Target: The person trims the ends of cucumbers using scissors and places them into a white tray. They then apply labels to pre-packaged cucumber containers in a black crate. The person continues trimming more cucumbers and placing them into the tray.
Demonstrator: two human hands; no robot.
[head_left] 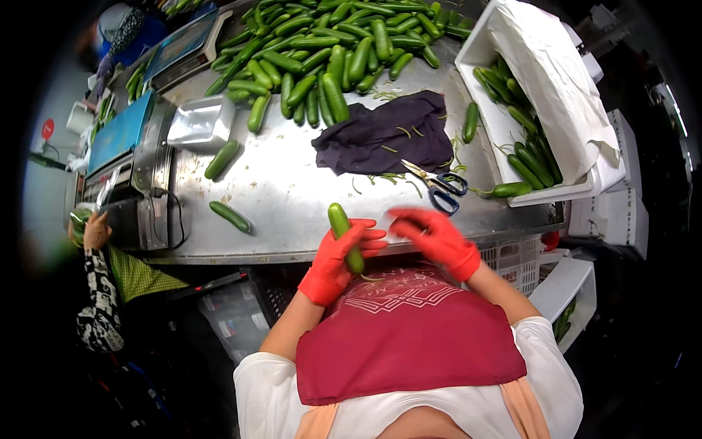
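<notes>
My left hand (333,263), in a red rubber glove, is closed round a green cucumber (338,219) just over the table's near edge. The cucumber stands nearly upright in the grip, with a thin stem at its lower end. To its right is my right hand (437,241), also red-gloved, apart from the cucumber. Its fingertips are smeared by motion, and whether they hold anything cannot be made out. Scissors (441,192) with dark blue handles lie open on the table beyond that hand. Behind them a dark cloth (391,135) is crumpled, with stem trimmings on and around it.
A heap of cucumbers (314,47) covers the far part of the metal table (281,190). At right stands a white foam box (581,192) with cucumbers and a paper liner. Loose cucumbers (230,217) and a clear plastic tray (201,122) lie left, near a person's hand (96,230) and machines.
</notes>
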